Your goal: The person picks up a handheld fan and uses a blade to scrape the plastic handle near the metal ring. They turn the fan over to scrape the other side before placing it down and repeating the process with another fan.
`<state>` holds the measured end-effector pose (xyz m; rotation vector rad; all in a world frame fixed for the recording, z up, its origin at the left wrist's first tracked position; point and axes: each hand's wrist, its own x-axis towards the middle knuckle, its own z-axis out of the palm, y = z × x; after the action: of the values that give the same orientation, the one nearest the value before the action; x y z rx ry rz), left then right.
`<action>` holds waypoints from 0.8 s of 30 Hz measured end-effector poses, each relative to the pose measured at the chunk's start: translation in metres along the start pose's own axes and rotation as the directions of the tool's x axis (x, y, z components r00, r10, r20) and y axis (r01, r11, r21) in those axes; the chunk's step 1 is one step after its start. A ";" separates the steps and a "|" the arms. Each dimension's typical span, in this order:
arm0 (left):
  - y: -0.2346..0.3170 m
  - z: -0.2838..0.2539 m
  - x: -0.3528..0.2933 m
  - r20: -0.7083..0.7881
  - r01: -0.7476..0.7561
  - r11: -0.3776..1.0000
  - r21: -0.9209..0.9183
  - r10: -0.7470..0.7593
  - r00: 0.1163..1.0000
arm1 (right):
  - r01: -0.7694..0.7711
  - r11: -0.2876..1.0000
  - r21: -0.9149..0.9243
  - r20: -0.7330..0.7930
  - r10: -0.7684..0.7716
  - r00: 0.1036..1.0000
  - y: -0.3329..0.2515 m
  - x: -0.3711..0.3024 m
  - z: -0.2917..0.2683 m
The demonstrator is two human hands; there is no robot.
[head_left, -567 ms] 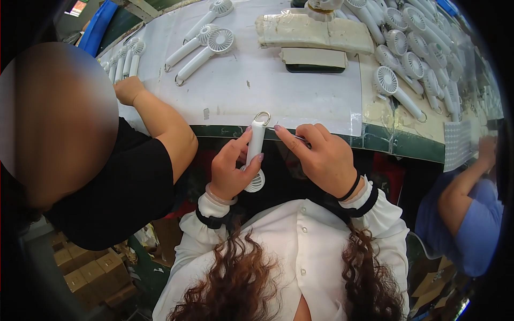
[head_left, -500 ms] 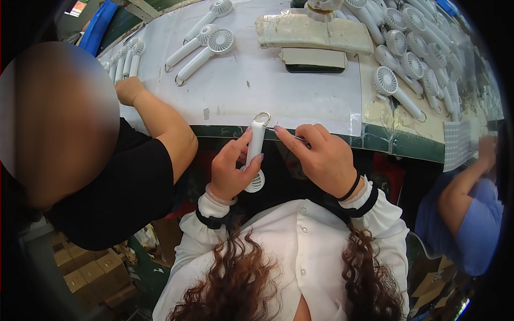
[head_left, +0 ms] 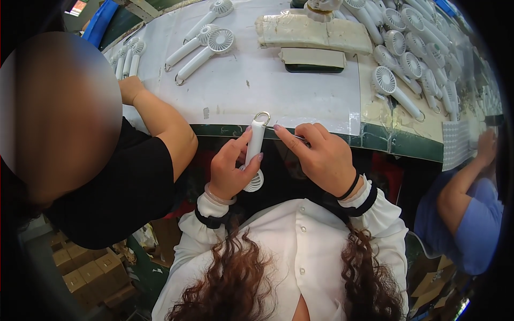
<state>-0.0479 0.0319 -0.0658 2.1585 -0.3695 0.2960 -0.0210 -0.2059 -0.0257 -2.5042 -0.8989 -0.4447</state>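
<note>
A white handheld fan (head_left: 255, 142) is upside down in front of me, its round grille low and its handle end up. My left hand (head_left: 230, 168) is closed around the handle, thumb and fingers on either side. A metal ring (head_left: 262, 117) stands up from the handle's end. Just right of that end is my right hand (head_left: 324, 158), closed on a thin metal tool (head_left: 302, 139) that resembles tweezers. Its index finger points toward the ring; most of the tool is hidden by the hand, and whether its tip touches the fan I cannot tell.
Three white fans (head_left: 203, 51) lie at the back left of the white-covered table (head_left: 176, 109). A heap of fans (head_left: 417, 43) fills the back right. A wrapped block (head_left: 316, 33) and a dark flat object (head_left: 315, 68) lie ahead. People sit on both sides of me.
Both my hands and the fan keep almost the same position. At the right edge, a dark object now shows by the co-worker's hand. The left co-worker's head has shifted slightly.
</note>
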 end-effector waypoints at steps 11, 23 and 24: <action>0.005 -0.003 0.003 0.011 -0.020 0.999 0.038 0.019 1.000 | 0.010 1.000 0.004 0.010 -0.010 1.000 0.001 0.000 -0.001; 0.014 -0.008 0.007 0.050 0.025 0.997 0.073 -0.029 0.998 | 0.022 0.999 0.032 0.079 -0.024 0.997 0.008 0.000 0.002; 0.015 -0.009 0.008 0.056 0.025 0.996 0.082 -0.030 0.998 | 0.017 1.000 0.026 0.088 -0.019 0.996 0.008 0.000 0.003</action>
<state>-0.0462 0.0301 -0.0466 2.2537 -0.3657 0.2374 -0.0149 -0.2100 -0.0301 -2.5110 -0.9552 -0.3289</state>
